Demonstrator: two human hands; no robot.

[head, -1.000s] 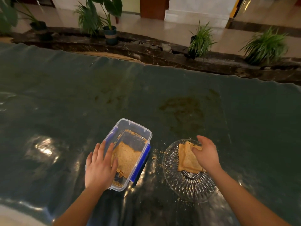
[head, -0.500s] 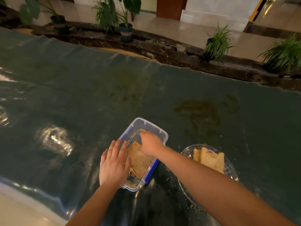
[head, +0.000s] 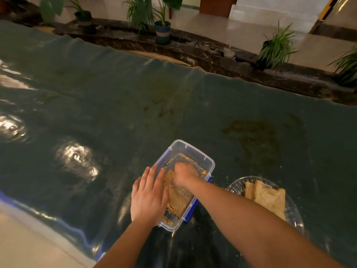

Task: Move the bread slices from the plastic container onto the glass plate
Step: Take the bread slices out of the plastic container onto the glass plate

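Note:
A clear plastic container [head: 193, 149] with blue clips lies on the dark green table cover. A toasted bread slice [head: 180, 200] lies inside it among crumbs. My left hand [head: 148, 198] rests flat on the container's left rim and holds it steady. My right hand [head: 183, 175] is down inside the container, fingers curled on the far end of that slice. To the right stands the glass plate [head: 237, 182], with bread slices [head: 268, 198] stacked on it. My right forearm crosses between container and plate.
Crumbs are scattered between container and plate. A brown stain [head: 251, 136] marks the cover behind the plate. Potted plants [head: 162, 31] stand on a dark ledge beyond the table's far edge. The table's near edge runs along the lower left.
My right hand left a slice on the plate, crossed left into the container and now has its fingers on the slice there. The left hand stayed on the rim.

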